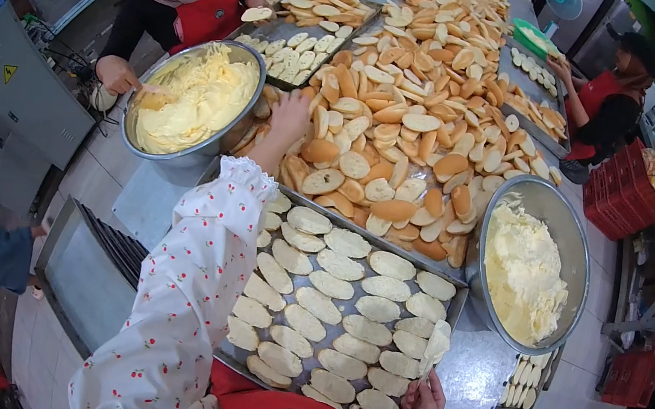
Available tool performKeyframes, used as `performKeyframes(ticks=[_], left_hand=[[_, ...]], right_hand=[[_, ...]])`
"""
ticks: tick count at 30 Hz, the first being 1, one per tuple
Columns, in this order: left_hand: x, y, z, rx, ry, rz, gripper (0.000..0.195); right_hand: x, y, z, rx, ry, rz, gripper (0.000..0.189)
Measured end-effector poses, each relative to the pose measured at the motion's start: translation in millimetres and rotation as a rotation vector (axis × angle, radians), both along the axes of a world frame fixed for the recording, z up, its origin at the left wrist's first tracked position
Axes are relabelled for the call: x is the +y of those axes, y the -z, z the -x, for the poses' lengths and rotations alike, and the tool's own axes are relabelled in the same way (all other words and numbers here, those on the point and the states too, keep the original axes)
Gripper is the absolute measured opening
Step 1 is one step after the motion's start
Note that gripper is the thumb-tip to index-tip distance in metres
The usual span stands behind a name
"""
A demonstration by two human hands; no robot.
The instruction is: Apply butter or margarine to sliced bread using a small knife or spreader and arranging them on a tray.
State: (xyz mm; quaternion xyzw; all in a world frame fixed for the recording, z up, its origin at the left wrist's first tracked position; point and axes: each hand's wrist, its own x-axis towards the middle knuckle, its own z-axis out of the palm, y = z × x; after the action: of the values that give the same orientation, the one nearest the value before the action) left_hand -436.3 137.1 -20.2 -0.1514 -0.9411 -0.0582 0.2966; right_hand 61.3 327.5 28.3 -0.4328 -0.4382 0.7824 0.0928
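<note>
My left hand (291,112) reaches over to the left edge of a large heap of halved oval bread rolls (403,139); its fingers touch the bread, and whether they grip a piece is hidden. Low on the right, my right hand (427,398) holds a spatula (437,346) by the handle, its blade coated with pale cream. Directly before me lies a metal baking tray (459,304). Rows of bread halves (332,284), cut faces up with a pale coating, fill most of it. The spatula is over the tray's right edge.
A steel bowl (254,65) of yellow cream stands left, where a co-worker (208,22) holds a spreader. Another cream bowl (580,266) is at right. A second co-worker (611,99) stands far right. Stacked trays (88,275) lie lower left; red crates (625,189) stand right.
</note>
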Motion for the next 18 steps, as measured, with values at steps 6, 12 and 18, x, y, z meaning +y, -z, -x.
performKeyframes(ticks=[6,12,18], left_hand=[[10.9,-7.5,21.9,-0.390,0.522,0.413,0.023],[18.2,-28.6,10.5,-0.234,0.590,0.264,0.027],[-1.6,-44.1,-40.8,-0.663,0.663,-0.654,0.023]], right_hand=[[-0.6,-0.2,15.7,-0.020,-0.024,-0.012,0.033],[5.7,1.3,9.2,-0.012,0.034,-0.003,0.032],[10.6,5.7,11.1,0.028,-0.014,-0.007,0.031]])
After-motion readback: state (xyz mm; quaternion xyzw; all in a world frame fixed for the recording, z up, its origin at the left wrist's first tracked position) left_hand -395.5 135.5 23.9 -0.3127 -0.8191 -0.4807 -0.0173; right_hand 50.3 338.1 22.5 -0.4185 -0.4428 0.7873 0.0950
